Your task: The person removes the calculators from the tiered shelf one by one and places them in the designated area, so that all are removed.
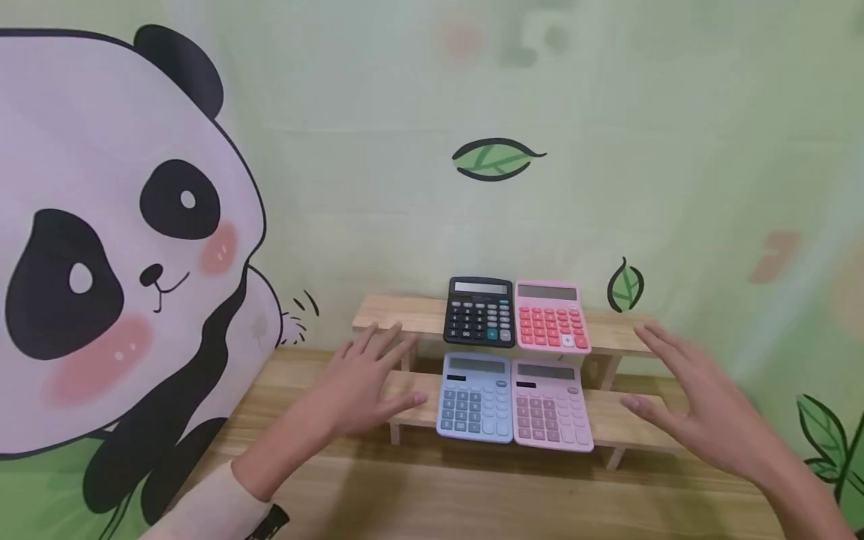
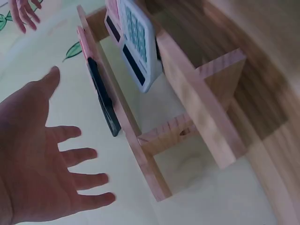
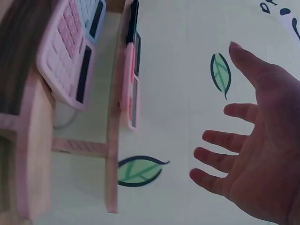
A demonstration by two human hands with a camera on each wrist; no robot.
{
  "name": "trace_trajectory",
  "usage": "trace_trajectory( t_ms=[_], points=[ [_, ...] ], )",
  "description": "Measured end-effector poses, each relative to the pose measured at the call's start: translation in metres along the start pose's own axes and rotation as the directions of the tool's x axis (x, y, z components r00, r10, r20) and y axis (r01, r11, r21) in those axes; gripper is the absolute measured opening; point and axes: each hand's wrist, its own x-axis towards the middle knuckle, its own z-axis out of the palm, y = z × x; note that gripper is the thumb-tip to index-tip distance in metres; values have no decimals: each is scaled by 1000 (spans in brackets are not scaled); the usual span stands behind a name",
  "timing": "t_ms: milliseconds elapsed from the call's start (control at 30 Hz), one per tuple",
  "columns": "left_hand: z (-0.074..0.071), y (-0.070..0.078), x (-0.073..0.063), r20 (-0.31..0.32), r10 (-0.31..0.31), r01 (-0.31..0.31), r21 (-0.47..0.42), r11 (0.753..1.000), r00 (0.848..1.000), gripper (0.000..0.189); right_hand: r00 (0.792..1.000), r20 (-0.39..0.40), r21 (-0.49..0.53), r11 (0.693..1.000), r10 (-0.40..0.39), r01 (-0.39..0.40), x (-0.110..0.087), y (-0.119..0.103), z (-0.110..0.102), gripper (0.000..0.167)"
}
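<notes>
Left grip (image 1: 363,386), right grip (image 1: 705,401), four calculators (image 1: 529,375) between.

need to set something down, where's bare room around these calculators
Free: upper wooden shelf left of the black rectangular calculator and right of the pink, red-keyed calculator; wooden tabletop before the lower wooden shelf. Crowded: both shelves' middles, under four calculators.

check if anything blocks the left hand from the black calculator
Nothing visible does: the head and left wrist views show open space between the left hand and the black calculator on the upper shelf.
</notes>
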Motion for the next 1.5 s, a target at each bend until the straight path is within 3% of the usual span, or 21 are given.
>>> trace_trajectory(
  t_ms=[100, 200, 333, 500, 633, 733, 800, 1033, 1167, 1233, 1400, 1500],
  points=[
    [7, -2, -17, 19, 10, -10, -18, 1000, 1000, 91, 999, 28, 71, 996, 45, -46, -12, 0, 7, 84],
    [18, -6, -24, 31, 23, -22, -32, 999, 999, 88, 988, 84, 147, 979, 126, -138, -19, 7, 22, 75],
    [42, -19, -23, 20, 54, -53, -54, 997, 998, 86, 952, 169, 270, 917, 255, -293, -25, 21, 47, 68],
    [72, -35, -16, 7, 62, -61, -104, 993, 998, 82, 879, 282, 400, 786, 384, -471, -29, 33, 72, 66],
    [86, -44, -8, -3, 75, -75, -146, 986, 997, 79, 801, 388, 485, 639, 455, -597, -28, 39, 86, 74],
    [94, -48, -3, 17, 86, -82, -158, 984, 996, 79, 764, 427, 524, 556, 484, -645, -28, 42, 94, 76],
    [97, -50, 1, 30, 95, -89, -157, 984, 995, 78, 755, 425, 533, 536, 500, -655, -27, 43, 98, 73],
    [104, -57, 10, 34, 105, -100, -144, 985, 994, 72, 770, 401, 590, 503, 496, -631, -33, 40, 114, 55],
    [105, -58, 11, 42, 87, -81, -142, 987, 995, 72, 777, 410, 638, 458, 478, -619, -35, 33, 123, 49],
    [106, -58, 12, 47, 80, -73, -141, 987, 996, 73, 772, 415, 661, 423, 481, -619, -35, 30, 127, 47],
    [109, -56, 15, 41, 93, -86, -147, 985, 995, 73, 727, 418, 711, 303, 544, -635, -30, 26, 131, 42],
    [110, -55, 16, 30, 105, -100, -143, 985, 994, 72, 708, 420, 730, 252, 567, -635, -27, 26, 132, 37]
  ],
)
